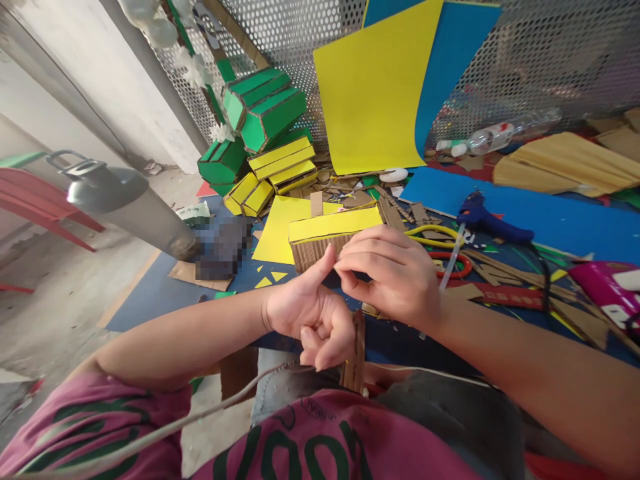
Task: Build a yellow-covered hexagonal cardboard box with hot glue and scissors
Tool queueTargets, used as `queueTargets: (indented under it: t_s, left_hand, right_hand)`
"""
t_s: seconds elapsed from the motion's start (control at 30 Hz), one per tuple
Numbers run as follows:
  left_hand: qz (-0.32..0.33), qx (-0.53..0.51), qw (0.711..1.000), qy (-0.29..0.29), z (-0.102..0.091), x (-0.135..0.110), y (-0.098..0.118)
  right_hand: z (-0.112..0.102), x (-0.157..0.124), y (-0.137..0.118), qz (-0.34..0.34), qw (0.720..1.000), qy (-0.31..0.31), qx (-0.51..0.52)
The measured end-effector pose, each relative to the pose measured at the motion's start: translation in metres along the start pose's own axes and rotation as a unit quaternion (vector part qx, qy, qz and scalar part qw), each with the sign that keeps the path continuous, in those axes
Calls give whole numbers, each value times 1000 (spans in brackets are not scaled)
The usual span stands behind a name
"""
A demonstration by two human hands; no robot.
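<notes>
Both bare hands meet near the middle of the frame, in front of a long corrugated cardboard box with a bright yellow top (334,225). The left hand (313,320) has its palm turned up and thumb raised, the other fingers curled in; whether they hold anything is impossible to tell. The right hand (393,273) bends over from the right, fingertips bunched together at the left thumb's tip — probably so that thumb serves as a steady rest — but anything pinched there is too small to make out.

A narrow brown corrugated strip (358,350) shows just beside the curled left fingers, at the edge of the blue tabletop (145,300); contact with it is unclear.

The box sits just beyond the hands, partly covered by the right one, near a flat yellow sheet (274,230). Right of centre, a dark blue glue gun (495,225) lies among cardboard scraps, seemingly placed for the right arm's easy reach. At upper centre, a large yellow board (375,87) leans on the perforated metal panel (550,47) — likely to keep it upright and off the clutter.
</notes>
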State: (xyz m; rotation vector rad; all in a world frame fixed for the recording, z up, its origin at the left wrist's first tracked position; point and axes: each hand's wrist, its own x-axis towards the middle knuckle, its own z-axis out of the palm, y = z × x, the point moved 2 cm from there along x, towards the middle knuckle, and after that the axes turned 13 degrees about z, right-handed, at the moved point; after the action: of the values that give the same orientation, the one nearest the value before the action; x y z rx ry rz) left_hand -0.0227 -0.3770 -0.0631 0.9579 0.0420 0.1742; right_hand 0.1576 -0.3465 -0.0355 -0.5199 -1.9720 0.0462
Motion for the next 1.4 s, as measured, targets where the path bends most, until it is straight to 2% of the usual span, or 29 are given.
queueTargets:
  t_s: [0.37,0.7,1.13,1.4]
  left_hand:
    - [0,2,1000,8,4,0,2]
    - [-2,0,1000,4,1,1,-1]
    - [-16,6,1000,5,2,2,-1]
    - [-2,7,1000,-4,2,1,-1]
  right_hand:
    - [0,-1,0,11,1000,-2,22]
    - [1,0,0,-1,1000,4,-11]
    - [0,-1,2,-5,1000,-6,-7]
    - [-1,-1,2,-12,1000,-7,-7]
